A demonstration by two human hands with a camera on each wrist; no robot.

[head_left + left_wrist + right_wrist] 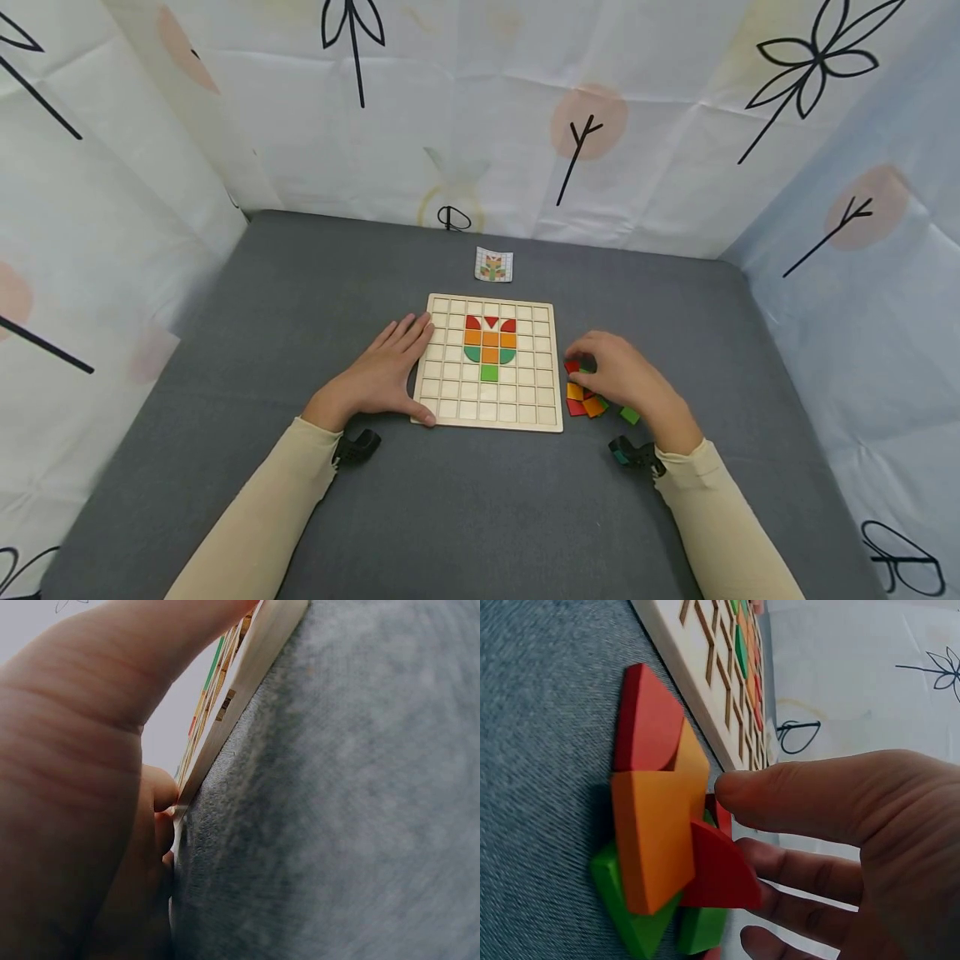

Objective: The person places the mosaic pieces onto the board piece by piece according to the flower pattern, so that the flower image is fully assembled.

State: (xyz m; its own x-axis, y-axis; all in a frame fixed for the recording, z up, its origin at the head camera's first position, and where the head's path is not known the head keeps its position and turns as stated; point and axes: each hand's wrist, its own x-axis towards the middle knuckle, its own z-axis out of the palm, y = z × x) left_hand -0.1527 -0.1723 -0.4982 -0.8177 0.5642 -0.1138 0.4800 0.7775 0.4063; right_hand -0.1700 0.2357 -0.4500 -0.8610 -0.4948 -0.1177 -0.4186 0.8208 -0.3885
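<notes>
A square wooden grid board (pixel 457 411) lies on the grey table, its middle cells filled with red, orange and green pieces in a tulip-like shape. My left hand (pixel 386 367) spreads along the board's left side, thumb at the near corner and fingertips at the far part of that edge. Just right of the board, my right hand (pixel 626 375) reaches over a small heap of wooden pieces. In the right wrist view, its thumb and fingers stand apart around the heap, fingertips right at a red quarter-round piece (pixel 720 874). An orange square (pixel 656 840) lies in front of that.
A small picture card (pixel 493 265) with a similar tulip pattern lies beyond the board. One green piece (pixel 630 415) sits slightly apart from the heap. Patterned white cloth (pixel 487 125) hangs behind the table (pixel 480 517) and at both sides.
</notes>
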